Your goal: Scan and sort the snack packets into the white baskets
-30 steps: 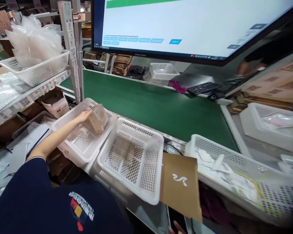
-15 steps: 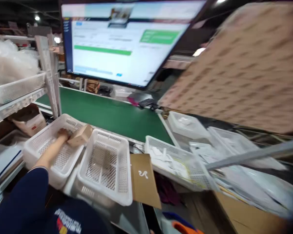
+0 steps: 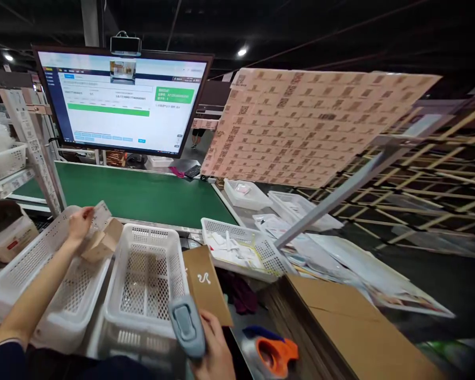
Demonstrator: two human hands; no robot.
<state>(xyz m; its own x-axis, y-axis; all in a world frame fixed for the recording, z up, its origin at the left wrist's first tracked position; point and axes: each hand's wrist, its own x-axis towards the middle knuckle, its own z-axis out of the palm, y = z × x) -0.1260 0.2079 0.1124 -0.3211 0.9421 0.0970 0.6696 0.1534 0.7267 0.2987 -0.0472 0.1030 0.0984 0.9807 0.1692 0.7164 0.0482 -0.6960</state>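
Observation:
My left hand [image 3: 80, 224] is raised over the left white plastic basket [image 3: 69, 301], fingers pinching a small pale flat packet [image 3: 102, 214]. Just below the packet, a small brown cardboard box [image 3: 105, 240] rests in that basket near its right side. At the lower middle, my right hand [image 3: 216, 351] grips a grey handheld barcode scanner [image 3: 187, 324], its head over the front right corner of a second white basket [image 3: 121, 264]. A brown cardboard piece [image 3: 206, 287] with a white squiggle lies behind my right hand.
Beyond the baskets runs a green conveyor belt [image 3: 162, 195] below a monitor [image 3: 126, 105]. An orange tape dispenser [image 3: 277, 353] sits at the lower right. A basket of white slips [image 3: 237, 250], a slanted metal bar [image 3: 328, 198] and a large cardboard sheet [image 3: 316, 126] occupy the right.
My left hand has come up out of the left basket with the flat packet. My right hand has come into view with the scanner. The view has shifted right and up.

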